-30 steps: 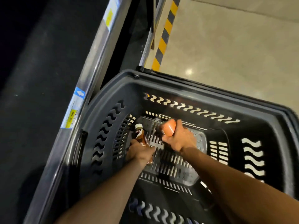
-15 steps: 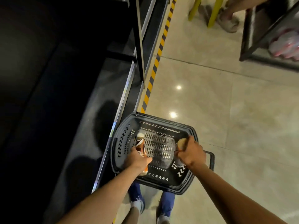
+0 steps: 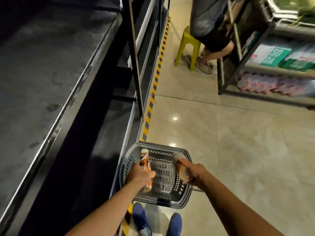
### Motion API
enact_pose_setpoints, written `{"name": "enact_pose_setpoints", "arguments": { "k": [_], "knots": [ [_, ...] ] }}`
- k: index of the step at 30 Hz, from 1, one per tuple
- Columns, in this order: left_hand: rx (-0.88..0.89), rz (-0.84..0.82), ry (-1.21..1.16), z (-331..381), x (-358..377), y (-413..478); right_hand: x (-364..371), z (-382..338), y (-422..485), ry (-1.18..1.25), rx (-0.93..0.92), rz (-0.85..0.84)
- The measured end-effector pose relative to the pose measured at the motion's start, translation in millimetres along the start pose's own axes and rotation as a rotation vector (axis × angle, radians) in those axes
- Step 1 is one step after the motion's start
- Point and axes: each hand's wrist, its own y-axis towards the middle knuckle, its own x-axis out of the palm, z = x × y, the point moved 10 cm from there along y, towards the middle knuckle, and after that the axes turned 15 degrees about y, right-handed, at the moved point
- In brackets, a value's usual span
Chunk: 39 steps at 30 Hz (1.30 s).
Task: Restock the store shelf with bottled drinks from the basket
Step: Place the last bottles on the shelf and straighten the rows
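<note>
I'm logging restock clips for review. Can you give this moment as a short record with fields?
left hand: grips an orange-brown labelled bottle
right hand: grips a second bottle, blurred
basket: dark plastic, on the floor beside the shelf, no other bottles visible inside
shelf: dark, bare where visible
bystander: seated person on a yellow stool
task stage: bottles lifted, not yet shelved

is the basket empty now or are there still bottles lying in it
Empty, apparently: the basket's slotted floor shows bare. The left hand holds a brown bottle and the right hand another bottle, both above it.
</note>
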Motion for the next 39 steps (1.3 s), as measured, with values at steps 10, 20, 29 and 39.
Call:
{"name": "enact_pose_setpoints", "arguments": {
  "k": [10,20,29,39],
  "knots": [
    [0.125,0.107,-0.255,-0.6,-52.8,-95.7,28.6,-6.0,-109.3,0.027,-0.158,-0.253],
    [0.172,0.397,-0.587,-58.1,-84.8,-230.0,34.1,-16.4,-247.9,-0.142,-0.549,-0.393],
    [0.165,0.776,-0.810,-116.0,-107.0,-424.6,68.5,-12.0,-406.4,-0.219,-0.798,-0.814],
    [0.076,1.260,-0.883,-213.2,-108.0,-643.4,104.6,82.8,-599.0,-0.332,-0.812,-1.380]
  ]
}}
